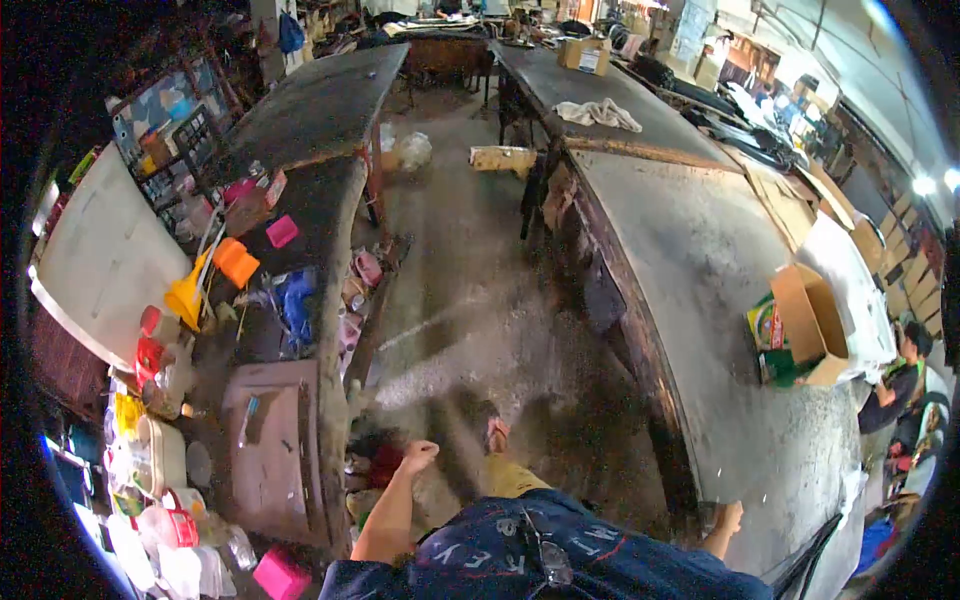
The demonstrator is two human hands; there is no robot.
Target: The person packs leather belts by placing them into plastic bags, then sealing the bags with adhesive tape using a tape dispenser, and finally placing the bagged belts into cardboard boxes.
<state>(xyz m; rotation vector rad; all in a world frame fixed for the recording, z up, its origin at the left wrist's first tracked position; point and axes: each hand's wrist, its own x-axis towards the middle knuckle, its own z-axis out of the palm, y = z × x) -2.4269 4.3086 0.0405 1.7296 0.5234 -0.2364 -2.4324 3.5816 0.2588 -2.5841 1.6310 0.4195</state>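
I stand in an aisle between two long workbenches. My left hand is closed in a fist with nothing in it, hanging beside the edge of the left bench, above a red object on the floor. My right hand hangs low by the near edge of the right bench; its fingers look loosely curled and it holds nothing that I can see. My dark printed shirt and one sandalled foot show below.
The left bench carries an orange funnel, plastic bottles, pink and blue items and a brown board. An open cardboard box stands on the right bench. A seated person is at far right. The concrete aisle runs ahead.
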